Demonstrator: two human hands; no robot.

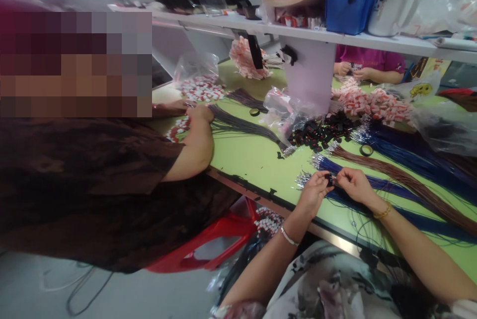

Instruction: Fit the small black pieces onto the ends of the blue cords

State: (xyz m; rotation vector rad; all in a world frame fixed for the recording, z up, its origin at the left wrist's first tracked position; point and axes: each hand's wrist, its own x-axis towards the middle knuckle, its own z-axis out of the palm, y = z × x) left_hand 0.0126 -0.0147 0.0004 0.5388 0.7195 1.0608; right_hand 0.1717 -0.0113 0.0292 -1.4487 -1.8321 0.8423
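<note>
My left hand (pixel 314 191) pinches a small black plastic connector (pixel 328 179) above the table's front edge. Close beside it, the fingers of my right hand (pixel 353 185) are closed on a thin wire, its tip at the connector; whether it is inside cannot be made out. Beneath both hands lie bundles of dark blue wires (pixel 397 194) with bare metal terminals (pixel 302 180) at the left end. A brown wire bundle (pixel 395 172) runs behind my right hand. Further back is a heap of black connectors (pixel 322 132).
A co-worker's arm (pixel 197 145) reaches over grey wires (pixel 246 125) at left. Orange-and-white connectors (pixel 376 103) are piled at the back, near a tape roll (pixel 366 150). A shelf (pixel 391 43) carrying a blue bin (pixel 349 11) spans above. A red stool (pixel 223 232) stands below.
</note>
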